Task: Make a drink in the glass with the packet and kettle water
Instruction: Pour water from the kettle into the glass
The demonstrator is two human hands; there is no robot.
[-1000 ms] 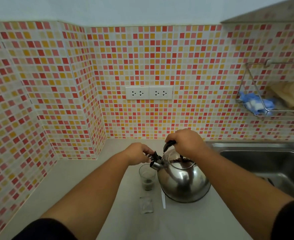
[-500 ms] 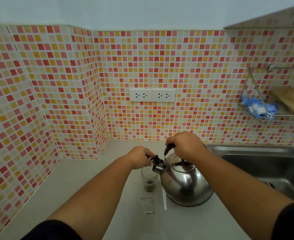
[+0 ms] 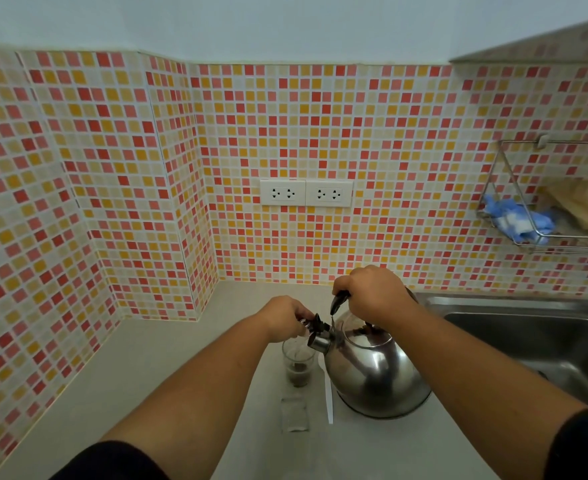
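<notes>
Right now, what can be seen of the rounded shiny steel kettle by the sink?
The rounded shiny steel kettle has a domed, mirror-like body, a short spout with a black cap fitting, and a dark handle on top. It is tipped toward the small clear glass, spout over the rim. The right hand grips the handle; the left hand holds the spout cap. Whether its base touches the pale counter is unclear.

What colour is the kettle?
Shiny silver metal, with a black handle; the kettle shows best in the head view.
</notes>
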